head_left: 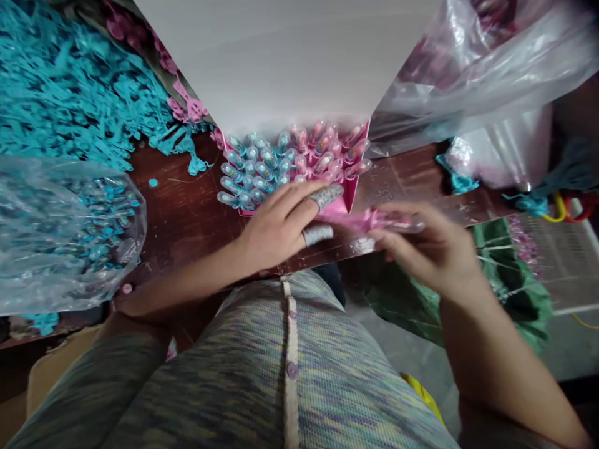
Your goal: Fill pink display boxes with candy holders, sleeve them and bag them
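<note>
A white display box with a tall raised lid (290, 56) stands open in front of me, its pink tray wall (350, 194) showing at the right. Clear round-tipped tubes fill it in rows, blue ones (255, 167) on the left and pink ones (327, 146) on the right. My right hand (430, 249) pinches a similar clear tube with pink inside (397, 221), right of the box's front corner. From it a blurred pink strip (344, 219) runs leftward to my left hand (285, 224), whose taped thumb and finger close around its end.
A heap of teal rubber pieces (70, 87) covers the back left. Nearer lies a clear bag of blue tubes (103, 218). Plastic bags (468, 81) lie at the back right. A green sack (510, 280) sits below the table's edge (416, 181).
</note>
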Action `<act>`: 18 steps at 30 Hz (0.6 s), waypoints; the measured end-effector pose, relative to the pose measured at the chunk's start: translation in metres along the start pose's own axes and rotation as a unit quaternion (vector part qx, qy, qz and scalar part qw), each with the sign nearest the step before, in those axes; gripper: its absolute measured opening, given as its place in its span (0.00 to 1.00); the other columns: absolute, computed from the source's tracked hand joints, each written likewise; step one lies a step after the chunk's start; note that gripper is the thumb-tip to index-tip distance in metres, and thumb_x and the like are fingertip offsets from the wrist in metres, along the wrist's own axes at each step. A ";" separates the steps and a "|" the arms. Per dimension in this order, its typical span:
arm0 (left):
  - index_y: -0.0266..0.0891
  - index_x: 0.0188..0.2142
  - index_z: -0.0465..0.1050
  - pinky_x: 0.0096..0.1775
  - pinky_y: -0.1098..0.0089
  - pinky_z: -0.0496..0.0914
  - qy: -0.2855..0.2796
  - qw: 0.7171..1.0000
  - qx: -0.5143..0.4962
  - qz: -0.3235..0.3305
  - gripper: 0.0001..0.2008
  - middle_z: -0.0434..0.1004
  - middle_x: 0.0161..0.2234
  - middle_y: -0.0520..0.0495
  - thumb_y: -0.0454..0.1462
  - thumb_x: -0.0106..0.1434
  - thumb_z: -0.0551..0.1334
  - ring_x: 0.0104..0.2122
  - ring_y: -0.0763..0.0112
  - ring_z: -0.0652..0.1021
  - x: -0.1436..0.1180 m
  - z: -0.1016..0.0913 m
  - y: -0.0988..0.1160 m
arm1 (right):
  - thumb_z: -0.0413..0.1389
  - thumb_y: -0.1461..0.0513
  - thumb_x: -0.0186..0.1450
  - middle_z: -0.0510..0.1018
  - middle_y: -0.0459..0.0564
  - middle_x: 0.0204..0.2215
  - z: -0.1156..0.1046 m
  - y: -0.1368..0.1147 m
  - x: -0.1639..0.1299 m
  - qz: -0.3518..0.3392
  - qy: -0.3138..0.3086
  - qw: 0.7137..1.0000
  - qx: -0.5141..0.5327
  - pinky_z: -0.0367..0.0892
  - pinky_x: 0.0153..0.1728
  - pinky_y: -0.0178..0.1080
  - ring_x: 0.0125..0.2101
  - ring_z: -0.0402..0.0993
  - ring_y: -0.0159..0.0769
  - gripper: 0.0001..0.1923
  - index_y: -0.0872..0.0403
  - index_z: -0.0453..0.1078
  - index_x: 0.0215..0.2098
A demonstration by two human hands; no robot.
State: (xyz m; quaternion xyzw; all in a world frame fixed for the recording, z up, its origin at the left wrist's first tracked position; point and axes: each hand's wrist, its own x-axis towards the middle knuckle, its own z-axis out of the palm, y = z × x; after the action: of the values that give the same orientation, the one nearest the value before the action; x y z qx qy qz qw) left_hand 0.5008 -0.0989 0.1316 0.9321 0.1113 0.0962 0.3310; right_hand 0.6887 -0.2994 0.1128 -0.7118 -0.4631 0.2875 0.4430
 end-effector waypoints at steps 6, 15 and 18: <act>0.42 0.42 0.79 0.68 0.37 0.61 -0.082 0.986 0.107 0.103 0.15 0.77 0.65 0.50 0.37 0.80 0.53 0.69 0.52 0.71 0.047 -0.014 -0.040 | 0.56 0.51 0.76 0.84 0.55 0.52 -0.022 0.019 0.053 -0.088 -0.054 0.969 -0.224 0.77 0.50 0.54 0.49 0.82 0.52 0.16 0.46 0.77 0.57; 0.43 0.38 0.79 0.69 0.41 0.59 -0.069 0.993 0.066 0.072 0.16 0.80 0.62 0.49 0.37 0.79 0.55 0.67 0.56 0.74 0.038 -0.016 -0.050 | 0.48 0.52 0.79 0.85 0.55 0.42 0.000 0.003 0.080 -0.108 -0.131 0.898 -0.405 0.63 0.30 0.41 0.40 0.80 0.46 0.19 0.50 0.78 0.49; 0.42 0.37 0.79 0.68 0.38 0.59 -0.078 0.994 0.050 0.059 0.16 0.80 0.63 0.47 0.37 0.78 0.55 0.66 0.54 0.75 0.040 -0.016 -0.049 | 0.51 0.50 0.78 0.85 0.56 0.45 0.008 -0.001 0.078 -0.080 -0.085 0.909 -0.399 0.61 0.29 0.41 0.39 0.80 0.46 0.18 0.50 0.79 0.50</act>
State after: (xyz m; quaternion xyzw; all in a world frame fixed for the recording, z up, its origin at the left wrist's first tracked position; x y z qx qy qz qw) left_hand 0.5281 -0.0417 0.1167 0.9571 0.0344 0.0371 0.2854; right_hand 0.7137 -0.2248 0.1103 -0.7624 -0.6307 0.1016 0.1026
